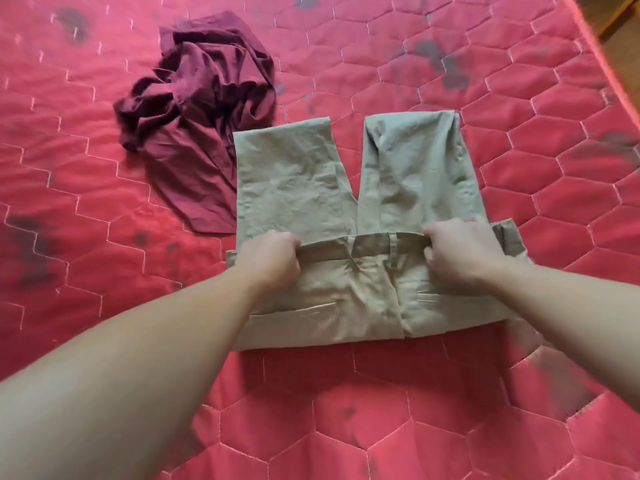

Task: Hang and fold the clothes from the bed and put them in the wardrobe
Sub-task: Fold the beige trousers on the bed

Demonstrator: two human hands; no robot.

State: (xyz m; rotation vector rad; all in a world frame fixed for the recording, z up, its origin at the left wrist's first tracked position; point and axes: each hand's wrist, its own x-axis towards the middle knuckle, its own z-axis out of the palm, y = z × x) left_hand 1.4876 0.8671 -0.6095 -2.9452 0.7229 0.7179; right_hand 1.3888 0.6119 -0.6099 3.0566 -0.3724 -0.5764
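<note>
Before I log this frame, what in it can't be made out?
- Head view: the fingertips of the left hand and right hand are curled out of sight at the waistband of the khaki trousers.
- The maroon garment is crumpled, so its type is unclear; the trousers cover its right edge.
- The wardrobe is not in view.
- A wooden object at the top right corner is cut off by the frame edge.
- The dark marks on the red mattress are too blurred to identify.

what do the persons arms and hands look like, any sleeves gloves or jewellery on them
Both forearms are bare from the lower frame edge to the wrists: no sleeve shows in the head view. The left hand and right hand wear no gloves. No watch, bracelet or ring is visible, though the fingers are partly tucked out of sight, so a ring cannot be ruled out.
</note>
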